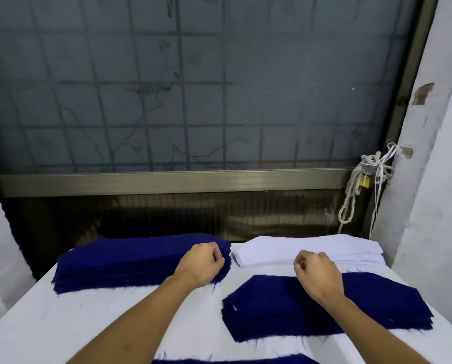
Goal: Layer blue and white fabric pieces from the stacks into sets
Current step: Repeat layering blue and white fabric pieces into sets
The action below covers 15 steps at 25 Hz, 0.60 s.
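Note:
A thick stack of dark blue fabric pieces [130,261] lies at the back left of the white table [88,324]. My left hand [202,261] rests on its right end, fingers curled and pinching the stack's top edge. At the back right sits a stack of white fabric pieces [324,249]. In front of it lies a layered pile with a blue piece [285,308] on top. My right hand [316,271] hovers over that pile's far edge, just short of the white stack, with its fingers curled and nothing in them.
Another blue piece [232,360] shows at the bottom edge of the view. Behind the table is a barred frosted window [193,88] with a metal sill. A rope and padlock [364,181] hang at the right by a white wall [429,206].

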{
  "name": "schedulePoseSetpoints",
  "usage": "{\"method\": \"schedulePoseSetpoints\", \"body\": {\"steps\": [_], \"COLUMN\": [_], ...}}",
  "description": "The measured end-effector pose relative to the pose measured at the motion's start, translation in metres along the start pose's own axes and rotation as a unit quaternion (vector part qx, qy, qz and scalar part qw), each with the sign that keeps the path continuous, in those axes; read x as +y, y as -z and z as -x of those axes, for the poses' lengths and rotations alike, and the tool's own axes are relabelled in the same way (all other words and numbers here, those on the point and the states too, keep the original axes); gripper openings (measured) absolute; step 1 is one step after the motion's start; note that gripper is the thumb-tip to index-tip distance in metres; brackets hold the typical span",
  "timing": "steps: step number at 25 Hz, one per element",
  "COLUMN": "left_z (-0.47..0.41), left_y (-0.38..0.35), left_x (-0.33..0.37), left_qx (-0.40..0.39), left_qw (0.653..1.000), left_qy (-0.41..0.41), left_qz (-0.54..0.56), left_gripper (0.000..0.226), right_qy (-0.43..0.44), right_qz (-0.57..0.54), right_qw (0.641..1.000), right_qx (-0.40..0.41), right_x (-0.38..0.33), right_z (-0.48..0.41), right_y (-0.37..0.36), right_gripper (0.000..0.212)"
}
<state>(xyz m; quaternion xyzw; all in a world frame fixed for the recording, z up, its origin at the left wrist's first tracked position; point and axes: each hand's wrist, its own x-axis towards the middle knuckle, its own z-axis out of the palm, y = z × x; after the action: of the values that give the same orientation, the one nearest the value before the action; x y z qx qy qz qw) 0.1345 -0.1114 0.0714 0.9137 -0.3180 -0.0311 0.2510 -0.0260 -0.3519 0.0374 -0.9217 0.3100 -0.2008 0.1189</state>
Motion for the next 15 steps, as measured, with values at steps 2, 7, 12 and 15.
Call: {"method": "schedulePoseSetpoints", "body": {"steps": [2, 7, 12, 15], "left_z": [-0.027, -0.088, -0.121, -0.134], "left_y": [-0.014, -0.062, -0.098, -0.107], "left_x": [0.016, 0.043, 0.054, 0.056], "left_qx": [-0.005, 0.001, -0.001, -0.013], "left_qw": [1.0, 0.999, 0.999, 0.998], "left_qy": [-0.011, -0.035, 0.016, 0.049], "left_qz": [0.01, 0.007, -0.048, -0.023], "left_gripper": [0.011, 0.021, 0.04, 0.031], "right_qy": [0.015, 0.045, 0.044, 0.048], "right_qz": [-0.003, -0.009, -0.028, -0.027], "right_qw": [1.0, 0.999, 0.998, 0.997], "right_qx": [-0.01, -0.023, -0.048, -0.058], "right_x": [0.001, 0.004, 0.008, 0.014], "right_z": [-0.024, -0.076, -0.102, -0.108], "right_y": [-0.014, -0.056, -0.088, -0.098], "right_gripper": [0.011, 0.011, 0.01, 0.015]}}
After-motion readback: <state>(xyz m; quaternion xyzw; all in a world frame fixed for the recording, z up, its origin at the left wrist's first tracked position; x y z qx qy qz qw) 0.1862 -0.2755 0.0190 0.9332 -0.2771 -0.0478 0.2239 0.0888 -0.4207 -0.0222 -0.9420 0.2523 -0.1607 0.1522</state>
